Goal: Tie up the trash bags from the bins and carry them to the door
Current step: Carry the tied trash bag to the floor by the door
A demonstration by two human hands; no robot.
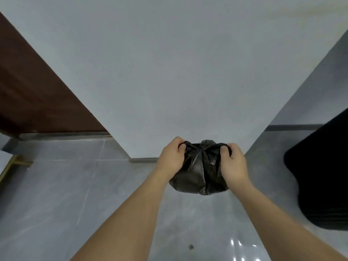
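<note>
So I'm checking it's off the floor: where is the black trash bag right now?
The black trash bag is centre frame in the head view, gripped by the left hand and right hand, before a white wall corner.

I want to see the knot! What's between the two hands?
Between the left hand and right hand, the head view shows the black trash bag, its top gathered.

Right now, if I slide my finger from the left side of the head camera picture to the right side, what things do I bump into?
Brown door → left hand → black trash bag → right hand → big black thing at the right edge; what it is cannot be told.
</note>
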